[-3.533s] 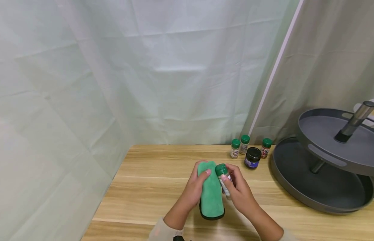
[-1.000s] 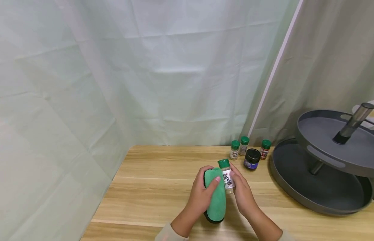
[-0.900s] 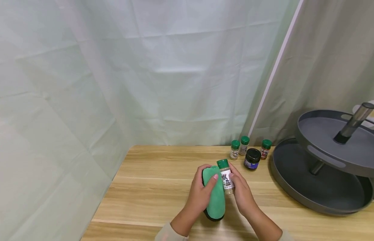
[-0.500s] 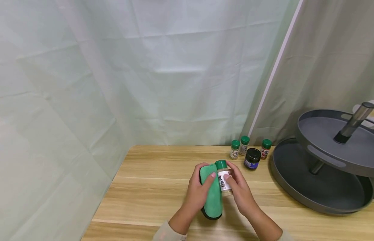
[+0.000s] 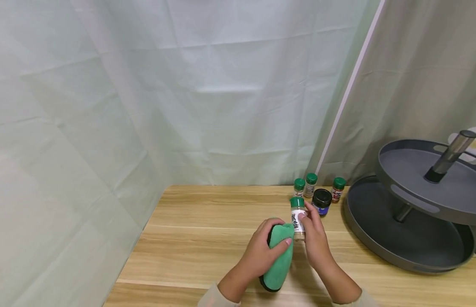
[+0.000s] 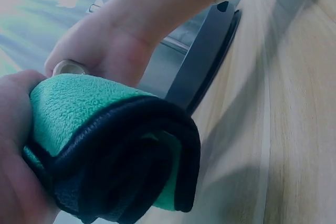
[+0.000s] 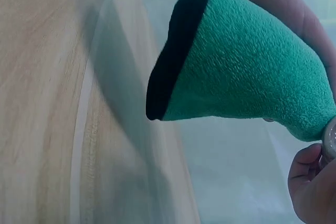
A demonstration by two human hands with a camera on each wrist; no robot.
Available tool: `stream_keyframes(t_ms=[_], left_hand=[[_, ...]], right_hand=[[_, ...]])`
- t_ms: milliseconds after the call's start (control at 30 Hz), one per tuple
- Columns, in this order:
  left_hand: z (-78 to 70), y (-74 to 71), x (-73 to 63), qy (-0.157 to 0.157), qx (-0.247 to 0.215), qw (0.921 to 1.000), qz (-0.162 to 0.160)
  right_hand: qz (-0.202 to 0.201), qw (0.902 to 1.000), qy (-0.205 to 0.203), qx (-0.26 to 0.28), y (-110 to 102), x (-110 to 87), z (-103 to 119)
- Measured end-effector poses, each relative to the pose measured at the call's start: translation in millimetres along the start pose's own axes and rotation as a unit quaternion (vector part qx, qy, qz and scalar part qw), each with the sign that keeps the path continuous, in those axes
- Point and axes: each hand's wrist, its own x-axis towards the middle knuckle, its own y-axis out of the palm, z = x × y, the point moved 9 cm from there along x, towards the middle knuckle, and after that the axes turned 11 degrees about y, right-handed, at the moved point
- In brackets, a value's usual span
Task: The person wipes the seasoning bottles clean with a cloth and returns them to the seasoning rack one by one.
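My left hand grips a folded green cloth with a dark edging, thumb across its face. In the left wrist view the cloth shows its rolled layers and black border. My right hand holds a spice bottle upright by its side, its green cap on and its white label with dark characters facing me. The cloth's upper end lies right at the bottle's lower left side. In the right wrist view only the bottle's base shows, beside the cloth.
Behind the hands stand green-capped spice bottles and a black-lidded jar, near the back edge of the wooden table. A grey two-tier round tray rack fills the right side. Pale curtains hang behind.
Over the last half second both hands have moved to the right. The bottle has risen away from the cloth, which now sits lower, and it overlaps a bottle behind. Earlier, the cloth lay along the bottle's side.
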Motion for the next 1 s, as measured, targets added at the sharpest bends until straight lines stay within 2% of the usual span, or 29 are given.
stream_keyframes(t_ms=[67,200,400,667,800,1000], left_hand=[[0.2,-0.7,0.2,0.001,0.006,1.0000,-0.002],[4.6,-6.3,0.4,-0.021,-0.002,0.9994,-0.028],[12.9,-17.1,0.5,-0.050,-0.043,0.9947,-0.079],[19.9,-28.0,0.7,-0.071,-0.088,0.9859,-0.123],[20.3,-28.3,1.5,-0.067,-0.100,0.9851,-0.123],[17.5,-20.1,1.9,-0.057,-0.097,0.9897,-0.089]], right_hand=[[0.003,1.0000,0.002,0.000,0.3,0.7,-1.4],[0.023,0.9997,0.002,-0.005,5.1,0.2,-4.9],[0.056,0.9982,-0.001,-0.021,15.5,-3.2,-7.0],[0.072,0.9966,-0.006,-0.039,24.0,-6.8,-6.4],[0.068,0.9967,-0.012,-0.042,25.2,-7.5,-5.9],[0.026,0.9987,-0.010,-0.042,17.4,-4.5,-6.1]])
